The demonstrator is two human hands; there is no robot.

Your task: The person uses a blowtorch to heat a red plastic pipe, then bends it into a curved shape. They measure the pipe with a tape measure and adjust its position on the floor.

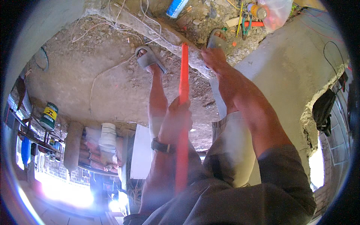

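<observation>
A long orange pipe (184,71) runs lengthwise in front of me, its far end at the broken concrete edge (170,44) and its near end by my shirt. My left hand (179,112), with a dark watch on the wrist, is wrapped round its middle. Out to the right of the far end, my right hand (213,59) is closed low beside my right sandal (216,40). What its fingers hold, if anything, is hidden. My left sandal (150,59) rests on the dirt floor left of the pipe.
Pliers (246,28), a short orange pipe piece (256,24), a yellow stick (239,19) and a plastic bag (276,13) lie at the far right. A blue can (176,8) and loose white wire (112,24) are farther back. A green tin (49,116) stands left.
</observation>
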